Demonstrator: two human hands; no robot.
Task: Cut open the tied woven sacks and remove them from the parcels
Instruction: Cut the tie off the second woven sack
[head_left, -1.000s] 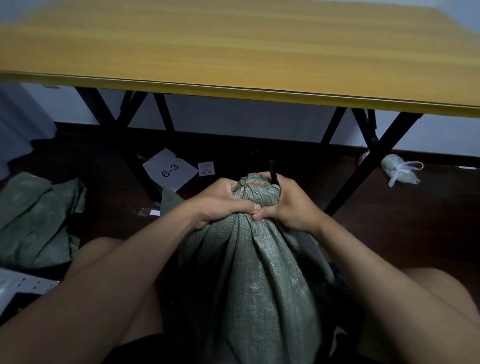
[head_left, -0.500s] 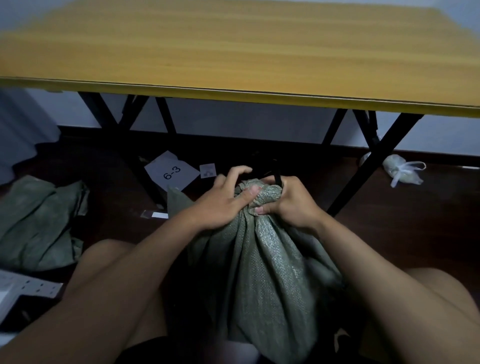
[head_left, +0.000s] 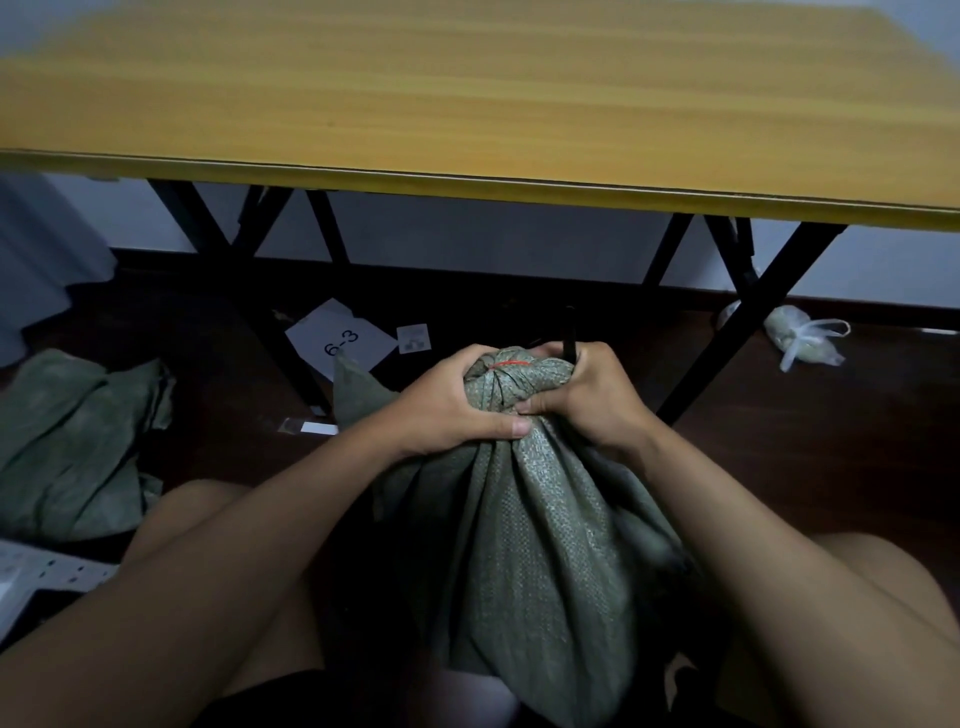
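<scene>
Head view, counts: one tied green woven sack (head_left: 540, 519); one loose green sack heap (head_left: 78, 441) on the floor at left; two hands; one wooden table (head_left: 467, 104); one paper marked 6-3 (head_left: 340, 343); one white plastic bag (head_left: 802, 343).
Sack place: between the person's knees, below the table's near edge.
Sack axis: upright, tied neck with red string (head_left: 511, 364) pointing up and away.
Left hand (head_left: 452, 410): clenched round the neck from the left.
Right hand (head_left: 592, 400): grips the neck and a dark tool (head_left: 570, 332).
Change: left fingers, raised half a second ago, again wrap the neck.
</scene>
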